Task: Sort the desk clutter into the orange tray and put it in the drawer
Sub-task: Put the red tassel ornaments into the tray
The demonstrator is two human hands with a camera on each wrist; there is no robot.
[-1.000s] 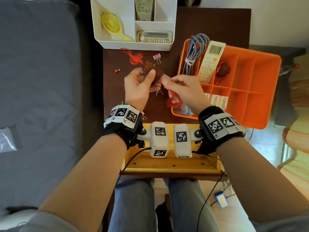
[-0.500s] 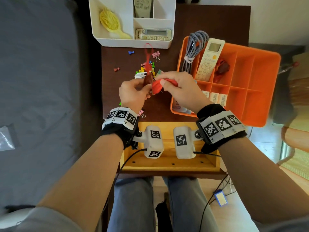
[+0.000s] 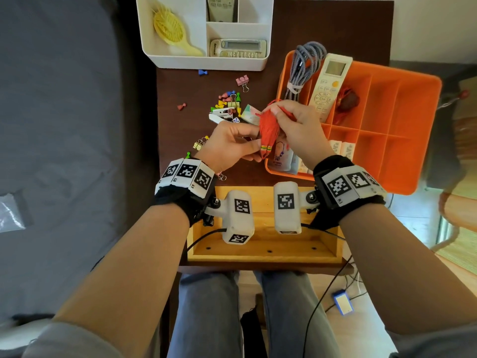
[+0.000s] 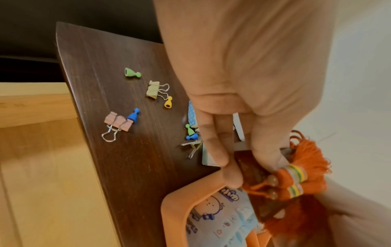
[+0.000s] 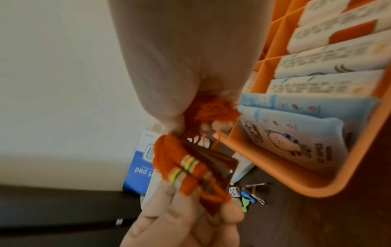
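- Head view: the left hand (image 3: 229,147) and the right hand (image 3: 296,122) meet at centre frame, both with fingers curled onto one orange tassel charm (image 3: 268,130), held above the dark desk (image 3: 180,135) just left of the orange tray (image 3: 413,140). The tray fills the right of the frame and holds one grey cable (image 3: 304,65), one white remote (image 3: 327,86) and one red charm (image 3: 348,102). A white organiser (image 3: 206,62) at the top holds one yellow brush (image 3: 170,29) and two remotes.
- Left wrist view: the left thumb and fingers pinch a brown plaque (image 4: 251,172) with two orange tassels banded in yellow and green. On the desk at centre left lie a pink binder clip (image 4: 118,122), a yellow-green one (image 4: 153,90), and five small pawns.
- Right wrist view: the right hand (image 5: 177,66) grips the tassels' fringe at centre frame; the left-hand fingers pinch the plaque from below. The tray corner at right holds upright packets (image 5: 296,133).
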